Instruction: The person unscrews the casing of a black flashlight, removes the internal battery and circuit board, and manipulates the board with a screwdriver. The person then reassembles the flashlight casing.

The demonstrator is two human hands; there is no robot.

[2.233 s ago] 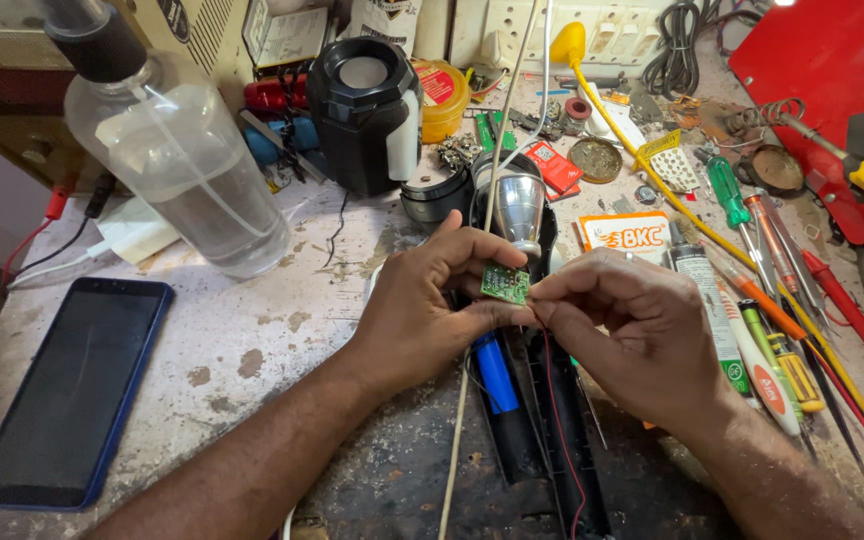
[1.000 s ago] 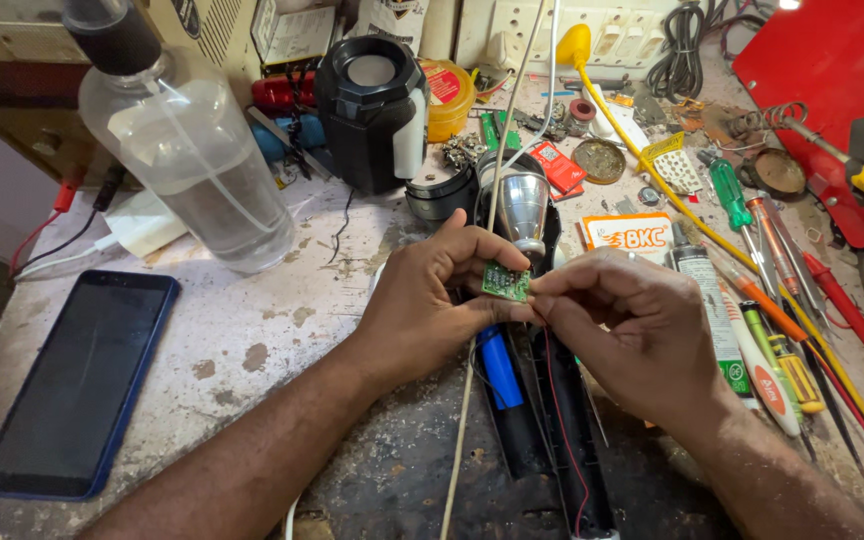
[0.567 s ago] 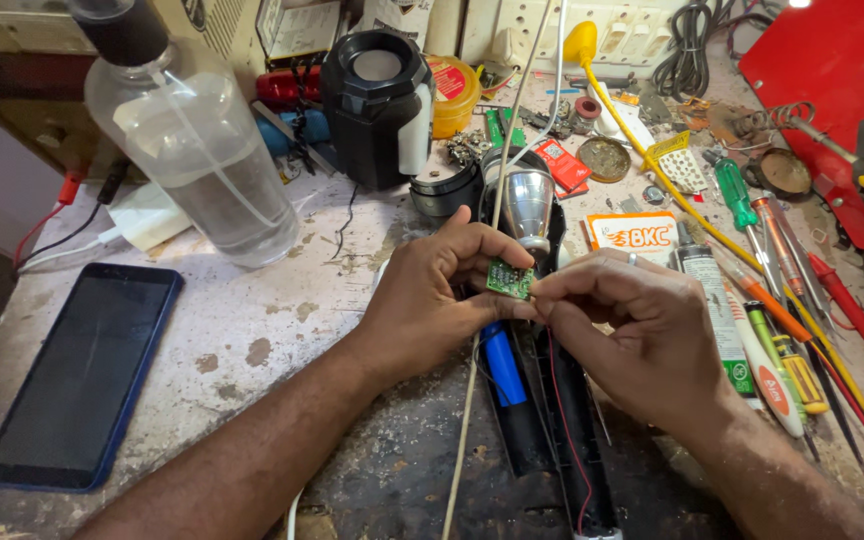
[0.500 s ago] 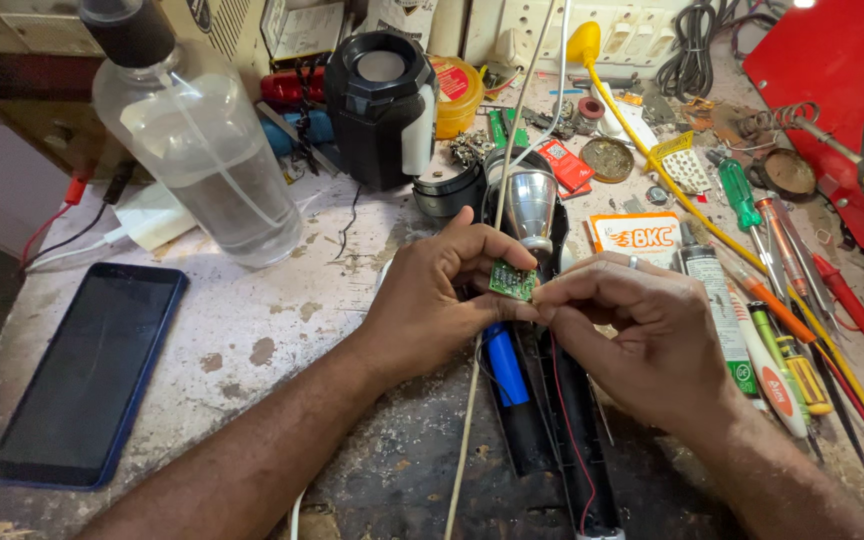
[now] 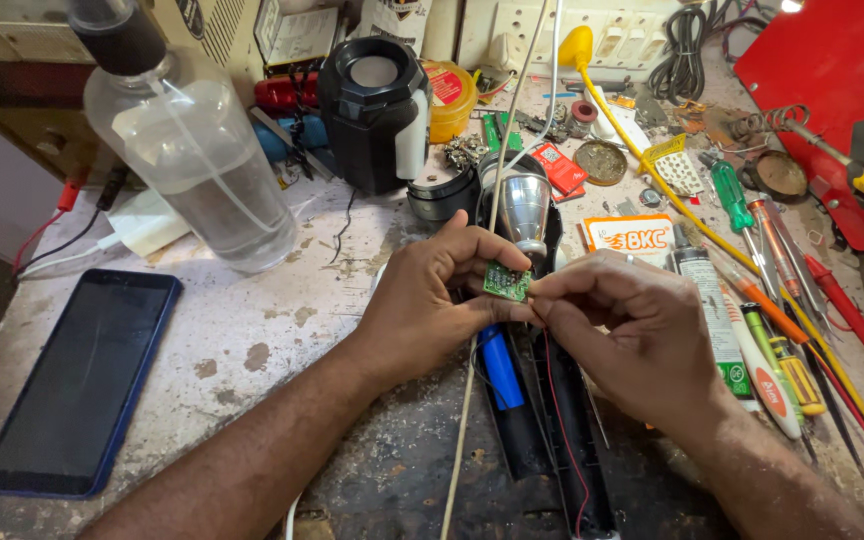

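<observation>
Here, you held a small green circuit board (image 5: pixel 506 282) between both hands above the middle of the workbench (image 5: pixel 252 340). Your left hand (image 5: pixel 432 305) pinched the board's left side between thumb and forefinger, the other fingers curled loosely beneath. Your right hand (image 5: pixel 632 335) came in from the right with thumb and forefinger pressed together at the board's right edge; whether they gripped the board itself or a fine wire there could not be told. Just beneath the board lay an opened black torch (image 5: pixel 552 440), its long body running toward the near edge, with a blue battery (image 5: pixel 497 365) seated in it and a thin red wire (image 5: pixel 557 420) trailing along its length. The torch's shiny reflector (image 5: pixel 527 205) sat just beyond your fingertips. A dark phone (image 5: pixel 82 380) rested flat near the left edge, well apart from your hands. A clear plastic bottle (image 5: pixel 197 160) with a black cap stood toward the far left corner, and a black speaker (image 5: pixel 377 110) stood beside it along the far edge. To your right, screwdrivers (image 5: pixel 742 205) with green and orange handles lay spread out beside a yellow cable (image 5: pixel 652 170), with a red case (image 5: pixel 822 80) at the far right corner. A thin pale stick (image 5: pixel 482 330) crossed the bench from far edge to near edge, passing under your left hand.
</observation>
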